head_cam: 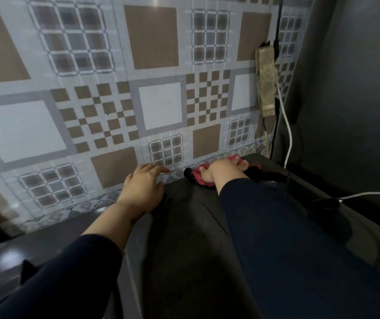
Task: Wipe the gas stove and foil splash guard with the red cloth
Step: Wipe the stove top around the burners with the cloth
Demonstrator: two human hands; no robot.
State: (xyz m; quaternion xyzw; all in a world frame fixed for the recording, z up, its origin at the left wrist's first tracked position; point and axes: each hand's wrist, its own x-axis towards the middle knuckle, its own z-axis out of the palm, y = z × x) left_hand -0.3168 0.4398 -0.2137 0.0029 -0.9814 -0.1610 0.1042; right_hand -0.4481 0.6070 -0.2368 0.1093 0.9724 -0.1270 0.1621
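Red cloth (201,178): seen bunched at the back of the dark stove top, just below the patterned wall covering, pressed down and partly hidden by the right hand.
Right hand (224,170): laid over the cloth with its fingers curled round the fabric; red folds are seen between the fingers (242,163) and beside the thumb.
Left hand (142,189): kept apart from the right one, fingers relaxed and spread, its fingertips touching the lower edge of the splash guard; nothing is held in it.
Splash guard (124,93): a sheet printed with brown, grey and white squares and checks, standing upright behind the stove and filling most of the view.
Gas stove (184,226): a dark, glossy surface under both arms; burners cannot be made out.
Sleeves (288,238): dark blue, worn on both forearms, the right one covering much of the stove top.
White cable (286,125): hung down the right side near the wall corner, and run across the right edge of the stove.
Power strip (266,81): wrapped in a patterned covering and fixed upright on the wall, just left of the cable.
Tabletop (23,247): dark and shiny, seen at the lower left beside the stove.
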